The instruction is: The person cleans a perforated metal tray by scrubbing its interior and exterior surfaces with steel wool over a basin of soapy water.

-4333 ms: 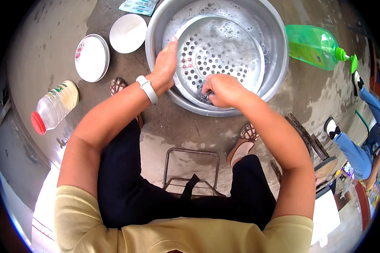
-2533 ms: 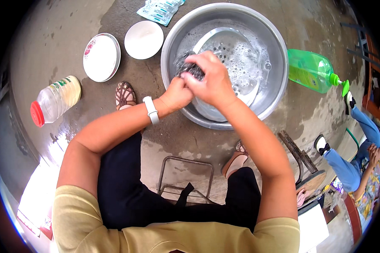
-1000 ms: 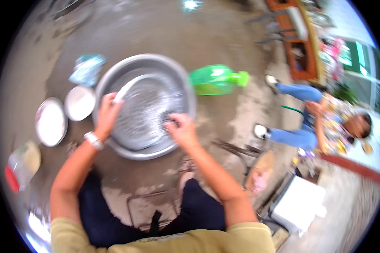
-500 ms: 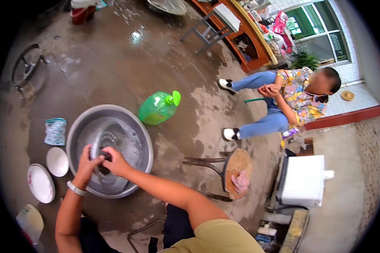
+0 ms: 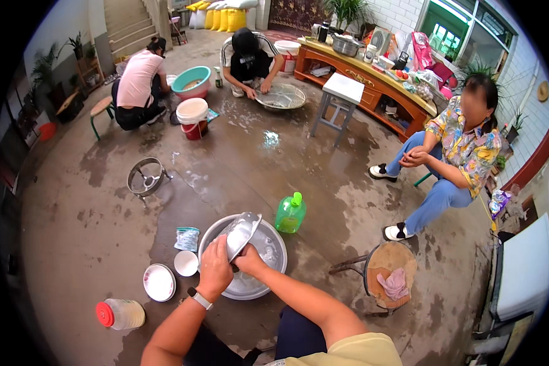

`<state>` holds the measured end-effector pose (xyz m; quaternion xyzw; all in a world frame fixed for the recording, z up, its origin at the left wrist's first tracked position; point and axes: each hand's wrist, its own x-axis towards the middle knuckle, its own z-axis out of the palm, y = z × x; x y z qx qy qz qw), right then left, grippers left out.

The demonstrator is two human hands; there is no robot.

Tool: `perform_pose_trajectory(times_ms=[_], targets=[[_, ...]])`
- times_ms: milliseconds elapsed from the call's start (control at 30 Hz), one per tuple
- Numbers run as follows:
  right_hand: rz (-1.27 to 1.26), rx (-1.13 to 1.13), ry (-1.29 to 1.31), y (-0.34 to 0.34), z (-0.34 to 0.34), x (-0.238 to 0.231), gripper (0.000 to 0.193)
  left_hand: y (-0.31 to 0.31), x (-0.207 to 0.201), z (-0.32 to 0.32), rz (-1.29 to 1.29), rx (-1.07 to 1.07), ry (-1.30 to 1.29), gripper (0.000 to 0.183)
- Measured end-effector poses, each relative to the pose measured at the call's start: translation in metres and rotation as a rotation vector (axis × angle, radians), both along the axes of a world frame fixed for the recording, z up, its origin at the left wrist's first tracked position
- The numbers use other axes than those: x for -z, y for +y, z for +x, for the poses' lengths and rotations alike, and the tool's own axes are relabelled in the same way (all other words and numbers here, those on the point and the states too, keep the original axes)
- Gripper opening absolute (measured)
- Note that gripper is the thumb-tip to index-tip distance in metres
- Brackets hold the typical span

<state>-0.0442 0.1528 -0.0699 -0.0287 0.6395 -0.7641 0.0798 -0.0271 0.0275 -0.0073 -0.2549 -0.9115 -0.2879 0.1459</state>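
Observation:
A shiny metal colander (image 5: 243, 235) is tilted up on edge above a wide grey metal basin (image 5: 280, 253) of sudsy water. My left hand (image 5: 216, 268) grips its near rim. My right hand (image 5: 249, 260) is closed against its lower side, with a small dark scrubber (image 5: 234, 268) partly showing beside the fingers. A green pump bottle (image 5: 290, 213) stands just beyond the basin on the right. To the left are a blue-white packet (image 5: 187, 239), a small white bowl (image 5: 186, 263) and stacked white plates (image 5: 159, 282).
A red-lidded jar (image 5: 121, 313) lies at left, and a metal ring stand (image 5: 147, 178) is farther off. A round stool (image 5: 391, 277) with a pink cloth is at right. One person (image 5: 457, 146) sits at right; two others (image 5: 141, 88) (image 5: 250, 61) crouch at the back.
My view has lifted, bringing the back of the yard into sight. The colander has risen from inside the basin and is now tilted upward, both hands still at it.

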Motion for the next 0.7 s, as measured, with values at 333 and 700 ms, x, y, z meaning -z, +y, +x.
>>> perform_pose_trajectory(times_ms=[333,700], targets=[[0.241,0.266,0.054,-0.005,0.03,-0.001,0.034,-0.029,0.016,0.019,0.249,-0.27,-0.084,0.058],[-0.233,0.351,0.006,0.02,-0.03,-0.058,0.028,-0.04,0.004,-0.023,0.442,-0.378,-0.243,0.063]])
